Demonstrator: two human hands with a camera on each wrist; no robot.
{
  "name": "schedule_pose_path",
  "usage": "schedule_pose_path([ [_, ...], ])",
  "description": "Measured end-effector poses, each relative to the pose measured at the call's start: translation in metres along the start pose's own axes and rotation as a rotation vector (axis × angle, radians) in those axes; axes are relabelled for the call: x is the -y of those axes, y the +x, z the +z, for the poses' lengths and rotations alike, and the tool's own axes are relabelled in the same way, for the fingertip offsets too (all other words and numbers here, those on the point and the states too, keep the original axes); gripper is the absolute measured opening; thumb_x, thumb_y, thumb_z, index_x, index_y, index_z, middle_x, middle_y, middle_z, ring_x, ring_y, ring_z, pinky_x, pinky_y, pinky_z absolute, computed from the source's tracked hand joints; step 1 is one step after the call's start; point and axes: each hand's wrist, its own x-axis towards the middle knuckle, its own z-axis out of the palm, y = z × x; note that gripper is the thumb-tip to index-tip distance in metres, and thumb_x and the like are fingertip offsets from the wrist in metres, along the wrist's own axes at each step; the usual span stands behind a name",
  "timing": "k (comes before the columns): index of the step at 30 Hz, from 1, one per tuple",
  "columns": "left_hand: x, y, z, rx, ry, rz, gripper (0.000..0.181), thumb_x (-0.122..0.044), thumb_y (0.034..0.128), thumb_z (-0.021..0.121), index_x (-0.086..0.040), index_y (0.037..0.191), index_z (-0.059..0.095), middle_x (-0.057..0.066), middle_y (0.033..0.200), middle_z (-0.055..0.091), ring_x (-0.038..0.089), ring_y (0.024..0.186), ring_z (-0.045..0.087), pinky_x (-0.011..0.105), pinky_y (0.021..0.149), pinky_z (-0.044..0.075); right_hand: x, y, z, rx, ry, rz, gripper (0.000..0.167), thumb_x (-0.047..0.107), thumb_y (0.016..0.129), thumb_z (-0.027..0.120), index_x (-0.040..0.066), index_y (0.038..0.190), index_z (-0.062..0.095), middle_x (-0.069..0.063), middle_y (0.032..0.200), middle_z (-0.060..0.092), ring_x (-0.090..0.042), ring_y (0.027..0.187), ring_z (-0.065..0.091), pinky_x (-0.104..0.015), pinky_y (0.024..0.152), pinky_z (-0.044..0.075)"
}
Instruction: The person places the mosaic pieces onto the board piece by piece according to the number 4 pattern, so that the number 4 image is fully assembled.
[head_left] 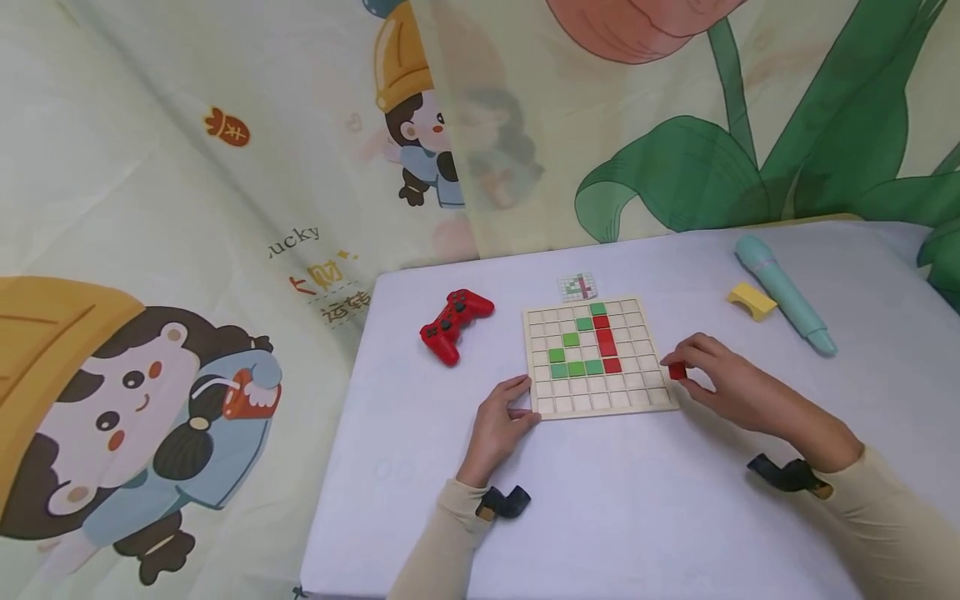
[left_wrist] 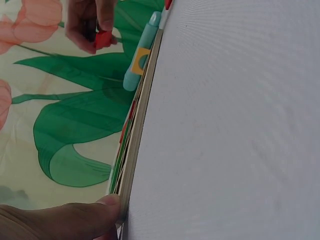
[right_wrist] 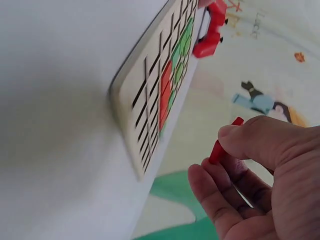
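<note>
A square wooden grid board (head_left: 555, 404) lies on the table in front of me. Green tiles (head_left: 575, 368) form a diagonal and a row on it, and red tiles (head_left: 606, 342) make a column on their right. At the board's near left corner, my left hand (head_left: 495, 429) holds the edge between thumb and fingers; the left wrist view shows the thumb against the rim. My right hand (head_left: 723, 383) pinches a small red tile (right_wrist: 216, 154) between thumb and fingers, just off the board's right edge. That tile is apart from the board.
A small pattern card (head_left: 577, 287) lies behind the board. To the left is a red game controller (head_left: 456, 325). At the back right, a yellow arch block (head_left: 752, 301) sits beside a teal toy microphone (head_left: 783, 292). Printed cloth (head_left: 510, 217) hangs behind the white table (head_left: 600, 517).
</note>
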Motion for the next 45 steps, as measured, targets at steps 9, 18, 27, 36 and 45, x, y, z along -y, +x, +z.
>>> schedule_pose_path([
  [9,-0.001,0.001,0.002,-0.001,-0.009,0.003,0.063,0.001,0.0877,0.083,-0.006,0.147,0.064,0.004,0.158,0.058,0.014,0.095,0.076,0.022,0.082,0.064,0.020,0.053,0.036,0.204,0.040,-0.026,0.035,0.000,0.090,0.081,0.008,0.122,0.070,-0.003,0.113,0.066,-0.017,0.101,0.060,-0.035,0.087,0.063],
  [18,-0.004,0.001,0.002,0.003,-0.016,-0.020,0.064,0.002,0.0875,0.083,-0.008,0.148,0.064,0.004,0.158,0.058,0.009,0.093,0.075,0.021,0.081,0.063,0.020,0.062,0.052,0.240,-0.007,-0.058,0.031,-0.001,0.090,0.082,0.006,0.118,0.071,-0.005,0.114,0.066,-0.021,0.106,0.059,-0.040,0.092,0.062],
  [27,-0.005,-0.001,0.001,-0.006,-0.012,-0.035,0.065,0.001,0.0875,0.084,-0.009,0.148,0.064,0.002,0.158,0.058,0.009,0.094,0.075,0.021,0.080,0.063,0.019,0.063,0.053,0.267,-0.024,-0.070,0.029,0.002,0.091,0.082,0.007,0.118,0.074,-0.006,0.116,0.066,-0.022,0.109,0.061,-0.041,0.095,0.063],
  [36,-0.001,-0.001,0.000,0.010,-0.003,0.023,0.064,0.003,0.0876,0.082,-0.006,0.148,0.063,0.004,0.157,0.058,0.018,0.098,0.079,0.021,0.081,0.063,0.021,0.063,0.052,0.281,-0.019,-0.072,0.022,0.003,0.093,0.081,0.009,0.113,0.075,-0.005,0.112,0.065,-0.019,0.103,0.060,-0.038,0.089,0.062],
  [45,-0.001,-0.001,0.000,0.006,0.007,-0.006,0.064,0.001,0.0885,0.083,-0.008,0.149,0.063,0.003,0.158,0.057,0.013,0.097,0.076,0.021,0.081,0.063,0.021,0.058,0.050,0.256,-0.014,-0.076,0.030,0.004,0.092,0.081,0.008,0.122,0.075,-0.005,0.113,0.065,-0.019,0.103,0.059,-0.035,0.087,0.062],
])
